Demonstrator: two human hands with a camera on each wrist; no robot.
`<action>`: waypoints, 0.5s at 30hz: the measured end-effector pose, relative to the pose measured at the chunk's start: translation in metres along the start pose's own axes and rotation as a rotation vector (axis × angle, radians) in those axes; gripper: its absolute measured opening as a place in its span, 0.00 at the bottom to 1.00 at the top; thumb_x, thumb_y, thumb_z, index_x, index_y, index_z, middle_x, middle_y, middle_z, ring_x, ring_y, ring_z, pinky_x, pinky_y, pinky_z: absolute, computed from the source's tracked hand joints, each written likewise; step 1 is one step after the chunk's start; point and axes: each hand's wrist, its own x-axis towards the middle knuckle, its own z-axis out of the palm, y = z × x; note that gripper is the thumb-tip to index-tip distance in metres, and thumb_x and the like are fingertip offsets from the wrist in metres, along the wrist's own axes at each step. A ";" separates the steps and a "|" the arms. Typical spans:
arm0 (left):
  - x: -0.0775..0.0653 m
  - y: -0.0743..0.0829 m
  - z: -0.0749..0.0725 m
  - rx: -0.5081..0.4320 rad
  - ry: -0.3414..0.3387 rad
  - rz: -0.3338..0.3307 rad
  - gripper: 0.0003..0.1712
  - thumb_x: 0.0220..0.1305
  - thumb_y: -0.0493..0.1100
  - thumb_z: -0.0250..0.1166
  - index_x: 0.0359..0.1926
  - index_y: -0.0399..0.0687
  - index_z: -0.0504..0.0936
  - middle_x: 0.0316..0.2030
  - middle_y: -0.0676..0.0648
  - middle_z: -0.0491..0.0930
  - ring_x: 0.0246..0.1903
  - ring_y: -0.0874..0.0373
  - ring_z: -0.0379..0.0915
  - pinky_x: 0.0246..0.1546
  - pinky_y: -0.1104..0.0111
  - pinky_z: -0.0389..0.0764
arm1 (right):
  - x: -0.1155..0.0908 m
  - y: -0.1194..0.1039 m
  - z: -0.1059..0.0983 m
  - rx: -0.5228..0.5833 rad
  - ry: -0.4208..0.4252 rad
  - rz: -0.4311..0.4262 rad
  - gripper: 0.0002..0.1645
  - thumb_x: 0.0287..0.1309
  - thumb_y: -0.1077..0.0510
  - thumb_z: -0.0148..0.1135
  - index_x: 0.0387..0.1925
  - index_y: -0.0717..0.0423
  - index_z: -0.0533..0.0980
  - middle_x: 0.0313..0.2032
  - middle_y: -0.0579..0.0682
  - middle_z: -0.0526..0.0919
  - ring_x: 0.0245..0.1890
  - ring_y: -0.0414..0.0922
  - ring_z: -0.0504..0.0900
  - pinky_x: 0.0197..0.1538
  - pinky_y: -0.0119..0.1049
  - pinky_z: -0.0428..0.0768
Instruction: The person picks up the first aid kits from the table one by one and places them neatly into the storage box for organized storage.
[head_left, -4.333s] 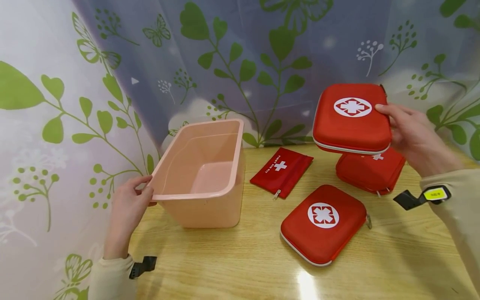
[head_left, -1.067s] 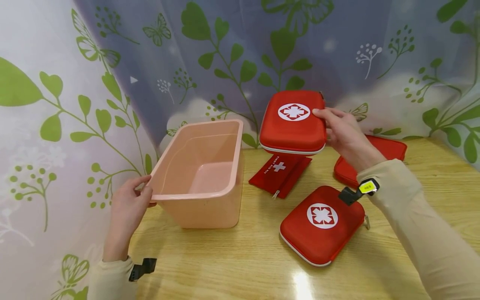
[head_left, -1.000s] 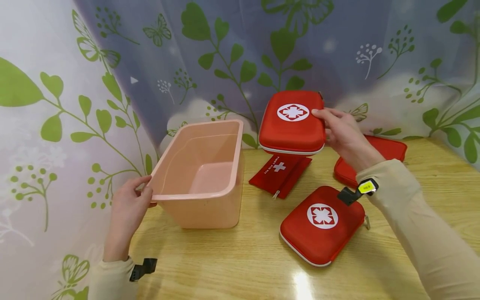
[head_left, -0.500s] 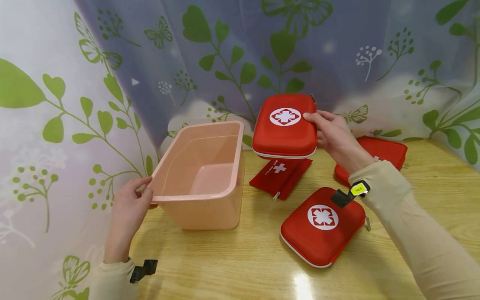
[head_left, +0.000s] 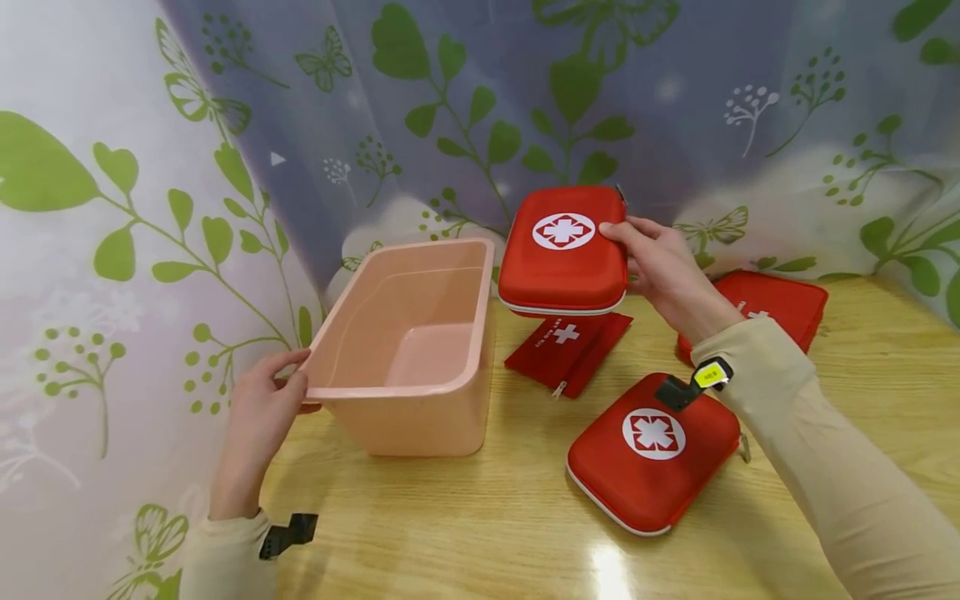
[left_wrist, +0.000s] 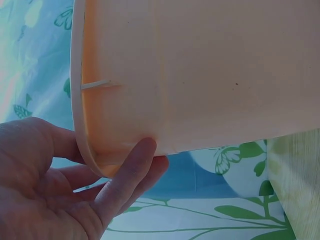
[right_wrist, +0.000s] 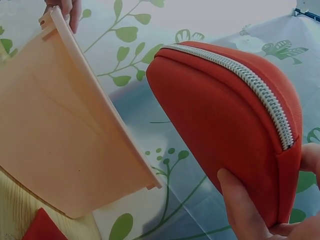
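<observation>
In the head view my right hand (head_left: 671, 271) holds a red zippered first aid case (head_left: 564, 271) by its right edge, thumb on top near the white cross emblem. The case is up in the air, just right of a pink plastic bin (head_left: 408, 425). The right wrist view shows the case's white zipper (right_wrist: 245, 75) and fingers (right_wrist: 237, 200) underneath. My left hand (head_left: 264, 408) grips the bin's near left rim corner. From the left wrist view, its fingers (left_wrist: 132, 160) curl around that corner from outside. The bin's inside holds nothing visible.
Below the held case lies a flat red first aid pouch (head_left: 540, 354), partly covered in view. A second hard red case (head_left: 622, 467) lies on the wooden table (head_left: 450, 533) nearer me. Behind my right wrist is another red pouch (head_left: 795, 304). Patterned curtains (head_left: 360, 75) stand close behind and left.
The right hand has carried the red case leftward from above the far right pouch to beside the bin, slowing in the last second. My left hand stays on the bin's rim.
</observation>
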 end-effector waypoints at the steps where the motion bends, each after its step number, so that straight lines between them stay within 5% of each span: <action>1: 0.000 0.000 0.000 -0.013 -0.004 -0.007 0.24 0.73 0.41 0.52 0.64 0.33 0.72 0.61 0.34 0.70 0.39 0.52 0.83 0.32 0.66 0.87 | 0.001 0.000 0.001 -0.005 -0.002 -0.001 0.45 0.63 0.46 0.64 0.74 0.56 0.57 0.57 0.53 0.73 0.41 0.41 0.81 0.38 0.34 0.86; 15: -0.001 0.003 -0.001 -0.017 -0.013 -0.016 0.24 0.73 0.39 0.52 0.66 0.32 0.70 0.61 0.33 0.69 0.43 0.41 0.81 0.32 0.66 0.87 | 0.008 0.007 0.017 -0.018 -0.013 0.020 0.46 0.63 0.46 0.64 0.75 0.54 0.55 0.61 0.56 0.71 0.42 0.42 0.82 0.39 0.34 0.86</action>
